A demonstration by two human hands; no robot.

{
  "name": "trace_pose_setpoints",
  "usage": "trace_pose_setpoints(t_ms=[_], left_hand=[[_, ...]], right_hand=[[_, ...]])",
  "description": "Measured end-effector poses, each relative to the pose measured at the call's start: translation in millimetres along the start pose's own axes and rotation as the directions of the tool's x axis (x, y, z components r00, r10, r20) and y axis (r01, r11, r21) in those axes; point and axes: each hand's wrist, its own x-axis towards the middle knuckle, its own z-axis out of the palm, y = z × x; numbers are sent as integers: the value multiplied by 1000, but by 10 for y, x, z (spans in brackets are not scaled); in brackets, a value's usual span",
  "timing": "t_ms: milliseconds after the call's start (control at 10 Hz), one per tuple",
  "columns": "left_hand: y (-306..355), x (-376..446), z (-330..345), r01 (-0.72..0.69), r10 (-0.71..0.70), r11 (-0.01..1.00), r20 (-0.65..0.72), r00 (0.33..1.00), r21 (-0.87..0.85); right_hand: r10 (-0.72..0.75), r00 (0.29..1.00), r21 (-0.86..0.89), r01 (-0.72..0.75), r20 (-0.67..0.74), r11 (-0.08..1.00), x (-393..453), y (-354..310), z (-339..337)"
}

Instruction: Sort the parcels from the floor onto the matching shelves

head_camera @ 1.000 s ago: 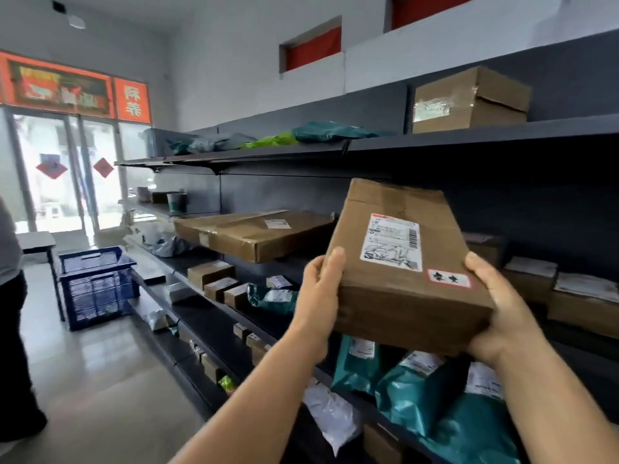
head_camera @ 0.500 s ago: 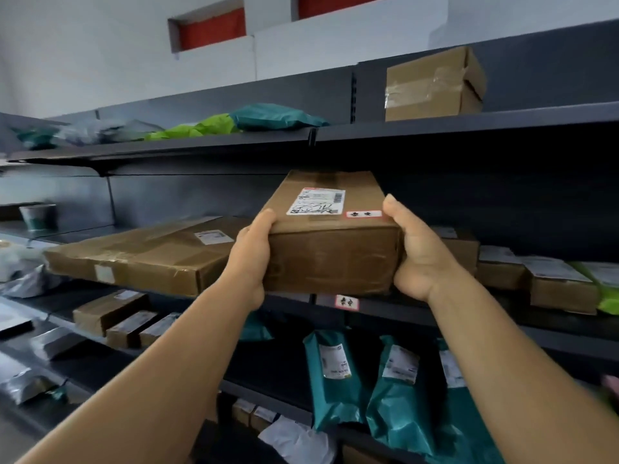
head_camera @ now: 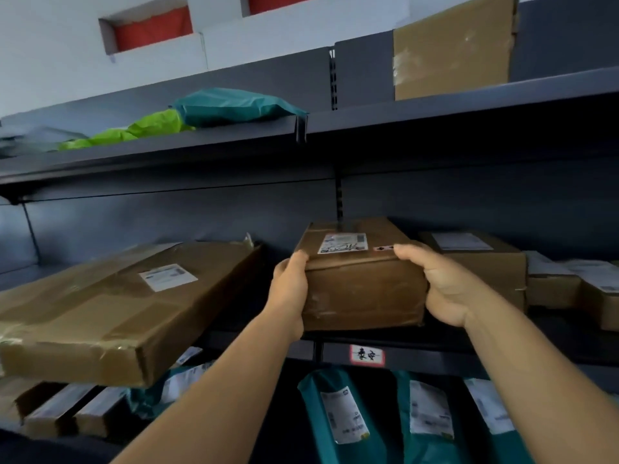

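A brown cardboard parcel [head_camera: 363, 289] with a white shipping label and a small red-edged sticker on top lies flat on the middle shelf [head_camera: 418, 354]. My left hand [head_camera: 289, 293] grips its left end and my right hand [head_camera: 445, 289] grips its right end, thumb over the top edge. On the shelf's front edge, just below the parcel, is a red-bordered white tag [head_camera: 367, 355] with handwritten characters. The parcel's far end reaches toward the dark back panel.
A large flat carton [head_camera: 117, 309] juts over the shelf edge at left. More brown boxes [head_camera: 485, 262] stand right of the parcel. Teal mailer bags [head_camera: 345, 420] fill the shelf below. The top shelf carries green and teal bags [head_camera: 231, 107] and a taped box [head_camera: 452, 48].
The parcel went from tilted up in front of me to lying flat on the middle shelf, pushed further in. My view turned from the shop door to the shelves and closed in.
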Motion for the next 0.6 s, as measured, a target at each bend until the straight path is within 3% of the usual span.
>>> trace_pose_setpoints(t_ms=[300,600], left_hand=[[-198,317,-218,13,-13,999,20,1000,29],[-140,103,-317,-115,108,977,49,993,178]], right_hand=[[-21,1000,-171,19,-9,985,5,83,128],[-112,967,-346,26,-231,938,-186,105,324]])
